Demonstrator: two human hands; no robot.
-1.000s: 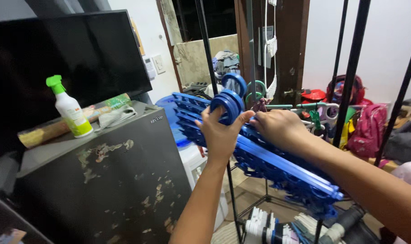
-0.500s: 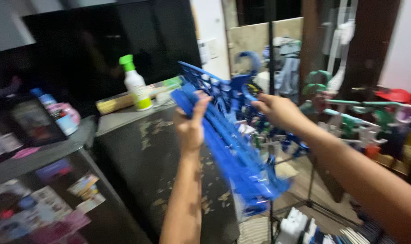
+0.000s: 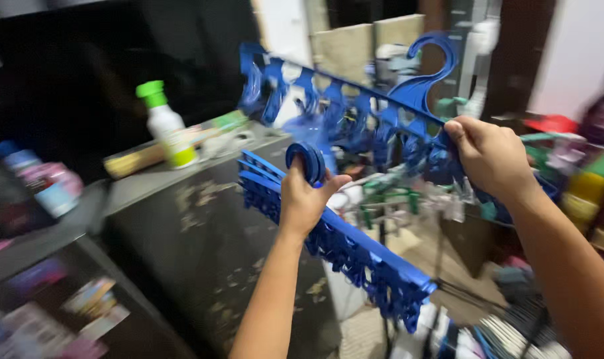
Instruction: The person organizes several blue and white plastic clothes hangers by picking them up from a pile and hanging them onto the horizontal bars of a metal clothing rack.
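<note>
My left hand (image 3: 306,199) grips a stack of blue plastic clip hangers (image 3: 355,256) by their round hooks; the stack slants down to the right. My right hand (image 3: 491,156) holds one blue clip hanger (image 3: 345,100) lifted apart from the stack, its hook pointing up and its row of pegs stretching left above the dark cabinet. The picture is blurred by motion.
A dark scuffed cabinet (image 3: 202,226) stands at the left, with a white spray bottle with a green cap (image 3: 165,126) and a rolled mat (image 3: 135,159) on top. Shelves with small bottles (image 3: 42,183) are further left. A drying rack with green hangers (image 3: 381,199) and bags stands behind.
My right hand has pulled one blue hanger up and away from the stack, which stays in my left hand. The view has swung to the left.
</note>
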